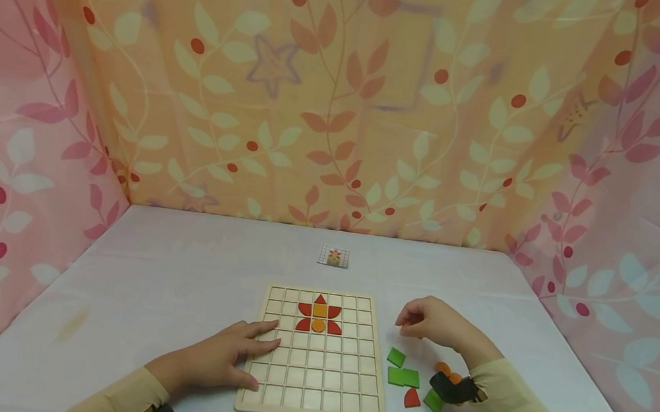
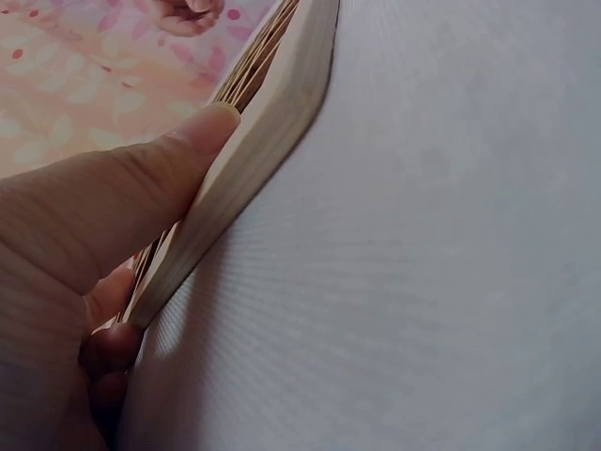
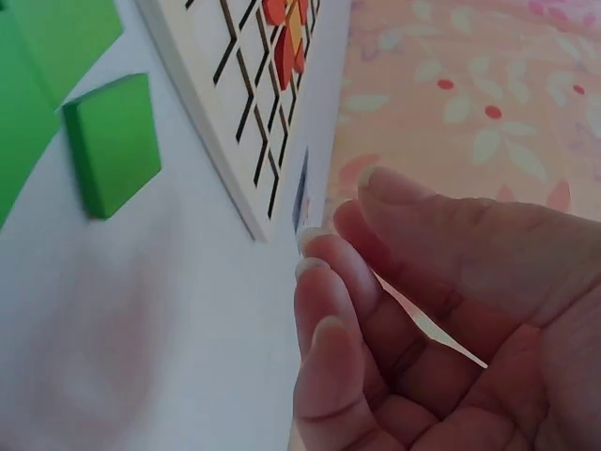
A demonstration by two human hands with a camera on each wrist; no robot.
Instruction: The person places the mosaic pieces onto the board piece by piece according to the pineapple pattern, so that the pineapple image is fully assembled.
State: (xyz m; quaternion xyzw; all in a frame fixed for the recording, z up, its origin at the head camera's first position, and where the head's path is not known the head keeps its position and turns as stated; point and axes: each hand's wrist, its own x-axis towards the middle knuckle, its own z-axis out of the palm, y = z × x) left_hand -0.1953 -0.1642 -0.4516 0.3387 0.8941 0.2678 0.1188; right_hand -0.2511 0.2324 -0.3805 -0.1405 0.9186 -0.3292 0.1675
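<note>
So the wooden board [image 1: 313, 380] sits flat on the white counter [image 1: 151, 268], in front of the person, and it's a nice-looking thing: pale wood, smooth light rim, darker grooves cutting it into a grid of squares. From the left wrist you can see it's fairly chunky, with grain along the side. Toward its far end there's a little flower-ish figure: a red triangle [image 1: 320, 300] on top, a yellow-orange square [image 1: 320, 310] under it, then an orange disc [image 1: 318, 325], with red quarter-round pieces [image 1: 303, 325] on both sides.

Left grip [image 1: 223, 355] is relaxed, fingers spread over the board's left edge, thumb on the rim. Right grip [image 1: 435, 322] hangs off the board's right side, fingers loosely curled, nothing in them that I can see.

Near that one, on the counter, are bright green pieces [image 1: 395, 357], thick and glossy-ish, a loose red piece [image 1: 412, 398], and some orange pieces [image 1: 442, 368] partly hidden by the wrist camera [image 1: 452, 388]. A small card [image 1: 334, 257] with a similar figure lies beyond the board.
</note>
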